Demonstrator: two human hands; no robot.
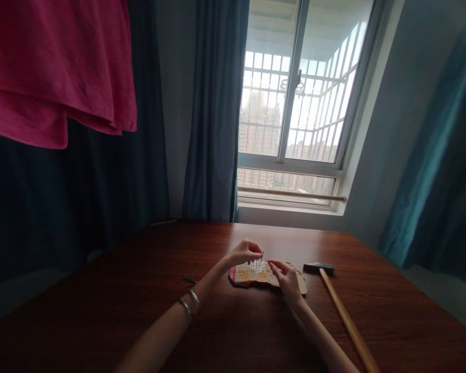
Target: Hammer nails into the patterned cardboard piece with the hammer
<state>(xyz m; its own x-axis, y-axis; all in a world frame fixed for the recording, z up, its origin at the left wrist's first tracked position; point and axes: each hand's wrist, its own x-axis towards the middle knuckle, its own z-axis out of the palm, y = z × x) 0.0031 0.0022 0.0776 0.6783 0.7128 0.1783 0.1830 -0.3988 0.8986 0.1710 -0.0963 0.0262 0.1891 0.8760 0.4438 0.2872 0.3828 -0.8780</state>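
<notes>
Your left forearm [159, 334]: two silver-coloured bangles [194, 299], narrow, shiny, close together; surface detail too small to tell. Your right forearm [321, 330], left hand [244, 252] and right hand [289, 281]: bare.

- Left hand [245, 252] pinching an upright nail [262, 256] above the spotted board [242, 275]
- Right hand [287, 277] over the board's right part
- Hammer [341, 310] lying to the right on the wooden table [233, 331]
- Loose nails [190, 280] at left
- Sliding window [267, 103] on the far side

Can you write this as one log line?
left hand: fingertips at thin grey metal nail | right hand: over pale yellow-spotted oblong board | black-headed wooden-handled hammer: on brown wooden table
</notes>
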